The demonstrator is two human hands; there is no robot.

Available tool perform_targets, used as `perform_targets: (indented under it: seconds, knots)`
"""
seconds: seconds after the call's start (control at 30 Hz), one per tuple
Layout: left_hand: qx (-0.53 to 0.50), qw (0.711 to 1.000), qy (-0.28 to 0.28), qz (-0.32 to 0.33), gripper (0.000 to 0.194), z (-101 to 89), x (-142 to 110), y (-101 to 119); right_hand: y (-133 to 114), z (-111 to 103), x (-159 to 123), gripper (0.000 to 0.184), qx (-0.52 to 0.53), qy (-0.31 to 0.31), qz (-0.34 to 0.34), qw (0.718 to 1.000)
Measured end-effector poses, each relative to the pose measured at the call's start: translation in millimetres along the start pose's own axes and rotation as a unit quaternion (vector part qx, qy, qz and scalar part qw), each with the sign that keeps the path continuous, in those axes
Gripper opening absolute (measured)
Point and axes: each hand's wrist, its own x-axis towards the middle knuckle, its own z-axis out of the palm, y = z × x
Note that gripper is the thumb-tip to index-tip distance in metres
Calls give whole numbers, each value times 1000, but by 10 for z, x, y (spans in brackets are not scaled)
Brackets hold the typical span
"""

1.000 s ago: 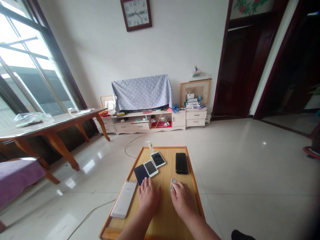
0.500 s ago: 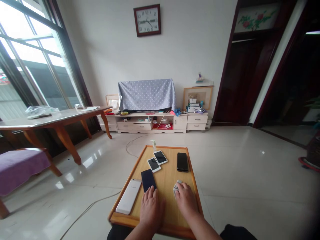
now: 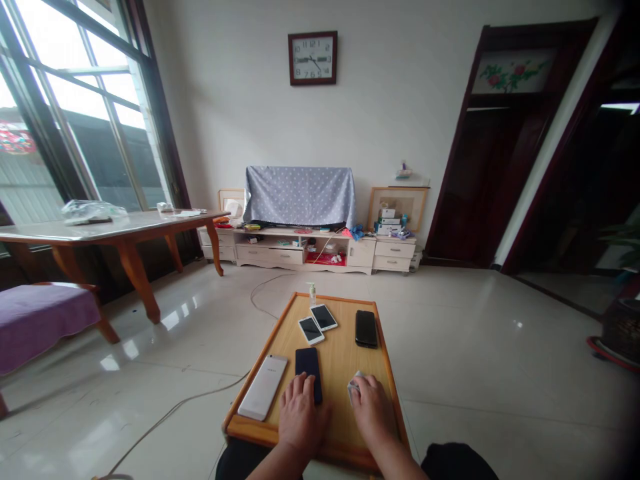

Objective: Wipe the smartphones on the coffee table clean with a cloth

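Observation:
On the small wooden tray table, a dark blue phone (image 3: 307, 363) lies near the front. My left hand (image 3: 300, 410) is over its lower end, fingers along its left side and thumb towards the right. In my right hand (image 3: 371, 407), closed near the table's right side, is a crumpled greyish-white piece of tissue or cloth (image 3: 355, 385), mostly covered by the fingers. A white phone (image 3: 263, 388) lies face down left of my left hand. Two white-framed phones, one nearer (image 3: 311, 330) and one farther (image 3: 325, 317), lie touching or overlapping. A black phone (image 3: 366, 329) lies at the right.
A small pump bottle (image 3: 313, 293) stands at the far edge of the tray table (image 3: 340, 360). A cable (image 3: 185, 403) runs across the tiled floor at left. Farther off stand a long table (image 3: 145, 227), a purple-covered seat (image 3: 45, 327) and a low cabinet (image 3: 270, 253).
The dark blue phone has turned straighter and shifted right under my left hand. My right hand stays near the same spot with the crumpled piece. The whole view has tilted slightly upward.

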Motion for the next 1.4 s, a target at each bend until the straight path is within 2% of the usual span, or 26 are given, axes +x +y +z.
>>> perform_targets:
  seconds: [0.03, 0.1, 0.23, 0.33, 0.47, 0.7, 0.8, 0.93, 1.1, 1.23, 1.4]
  knots:
    - [11, 999, -12, -32, 76, 22, 23, -4, -15, 2, -6, 28, -2, 6, 3, 1000]
    - [27, 997, -37, -59, 85, 64, 60, -24, -41, -3, -22, 30, -5, 17, 6, 1000]
    - [37, 998, -43, -36, 70, 100, 64, -106, -71, -26, -69, 23, -1, 20, 1, 1000]
    - [35, 998, -43, -16, 69, 86, 21, -185, -85, -32, -104, 24, 4, 21, 7, 1000]
    - [24, 998, -48, 23, 72, 31, -45, -301, -120, -38, -141, 22, 11, 25, 27, 999]
    - [-23, 985, -94, 140, 85, -50, -99, -503, -212, -104, -181, 23, 39, 32, 73, 996]
    - [-37, 978, -113, 174, 89, -46, -70, -535, -348, -90, -169, 25, 60, 27, 86, 994]
    - [-53, 970, -121, 204, 87, -72, -33, -541, -612, -25, -121, 23, 75, 19, 69, 995]
    - [-47, 978, -84, 187, 83, -171, -25, -646, -769, -70, -66, 23, 45, 32, 37, 998]
    - [-41, 984, -78, 157, 78, -131, 46, -784, -794, -73, -56, 31, 18, 41, 23, 999]
    - [-32, 984, -88, 149, 68, -54, 116, -838, -878, 254, -118, 31, -37, -22, -38, 998]
